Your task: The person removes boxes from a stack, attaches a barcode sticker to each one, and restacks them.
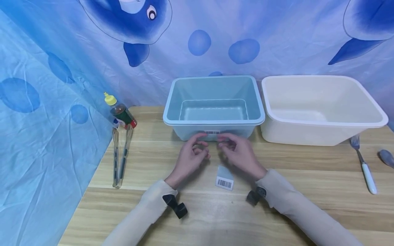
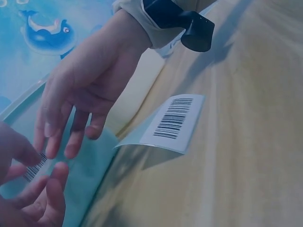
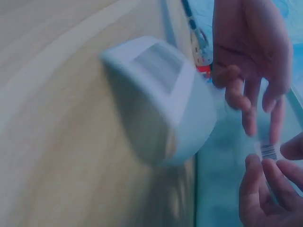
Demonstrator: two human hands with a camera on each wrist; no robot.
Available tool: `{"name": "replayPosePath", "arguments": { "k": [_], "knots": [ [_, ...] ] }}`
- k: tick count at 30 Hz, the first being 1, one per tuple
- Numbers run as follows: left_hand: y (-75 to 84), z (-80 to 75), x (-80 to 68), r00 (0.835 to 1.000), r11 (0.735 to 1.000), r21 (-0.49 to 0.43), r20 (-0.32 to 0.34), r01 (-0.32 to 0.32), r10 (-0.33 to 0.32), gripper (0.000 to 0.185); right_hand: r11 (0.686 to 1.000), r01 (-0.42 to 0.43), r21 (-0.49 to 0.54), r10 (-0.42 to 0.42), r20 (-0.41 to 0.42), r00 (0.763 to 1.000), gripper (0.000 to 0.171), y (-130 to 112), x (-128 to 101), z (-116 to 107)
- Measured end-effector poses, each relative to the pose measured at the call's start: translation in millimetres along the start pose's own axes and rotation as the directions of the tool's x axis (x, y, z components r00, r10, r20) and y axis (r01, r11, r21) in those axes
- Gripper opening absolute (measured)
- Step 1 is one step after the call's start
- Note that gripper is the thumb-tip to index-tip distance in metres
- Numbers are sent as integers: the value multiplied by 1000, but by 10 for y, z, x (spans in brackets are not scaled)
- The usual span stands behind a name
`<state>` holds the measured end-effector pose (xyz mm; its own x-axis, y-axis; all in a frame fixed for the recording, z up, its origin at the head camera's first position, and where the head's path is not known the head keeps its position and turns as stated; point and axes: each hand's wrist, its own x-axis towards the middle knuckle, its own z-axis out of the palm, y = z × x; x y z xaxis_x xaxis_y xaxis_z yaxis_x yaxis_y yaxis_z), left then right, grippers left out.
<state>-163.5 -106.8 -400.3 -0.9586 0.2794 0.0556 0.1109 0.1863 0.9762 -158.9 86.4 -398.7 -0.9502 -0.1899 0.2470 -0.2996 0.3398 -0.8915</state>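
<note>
Blue bin (image 1: 213,102), white bin (image 1: 320,109): empty.

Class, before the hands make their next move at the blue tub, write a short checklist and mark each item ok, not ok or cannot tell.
1. Both hands in view at the tub's front: ok. Left hand and right hand hover before the blue tub.
2. Barcode sticker on the tub wall within reach: ok, right at the fingertips.
3. Either hand gripping the sticker: cannot tell; fingers are close, contact is blurred.
4. Small barcoded packet out of the way: ok, it lies on the table between the wrists.
5. Tub empty: ok.
6. White tub, fork, tongs apart from the hands: ok.
</note>
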Motion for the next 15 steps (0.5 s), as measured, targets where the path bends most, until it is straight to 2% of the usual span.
{"name": "replayPosePath", "arguments": {
  "k": [3, 6, 12, 15],
  "knots": [
    [19, 18, 57, 999, 1000, -10, 44, -15, 16, 52, 999, 2, 54, -3, 21, 1000, 33, 4, 58, 37],
    [74, 32, 85, 998, 1000, -1, 64, -3, 3, 48, 991, -36, 126, 31, 40, 999, 31, 10, 98, 59],
    [262, 47, 27, 999, 999, 31, 52, 8, -10, 43, 973, -172, 155, 154, 123, 980, 32, 41, 103, 73],
    [295, 45, 15, 999, 999, 37, 50, 1, -3, 42, 968, -198, 157, 176, 142, 974, 35, 58, 105, 80]
  ]
}}
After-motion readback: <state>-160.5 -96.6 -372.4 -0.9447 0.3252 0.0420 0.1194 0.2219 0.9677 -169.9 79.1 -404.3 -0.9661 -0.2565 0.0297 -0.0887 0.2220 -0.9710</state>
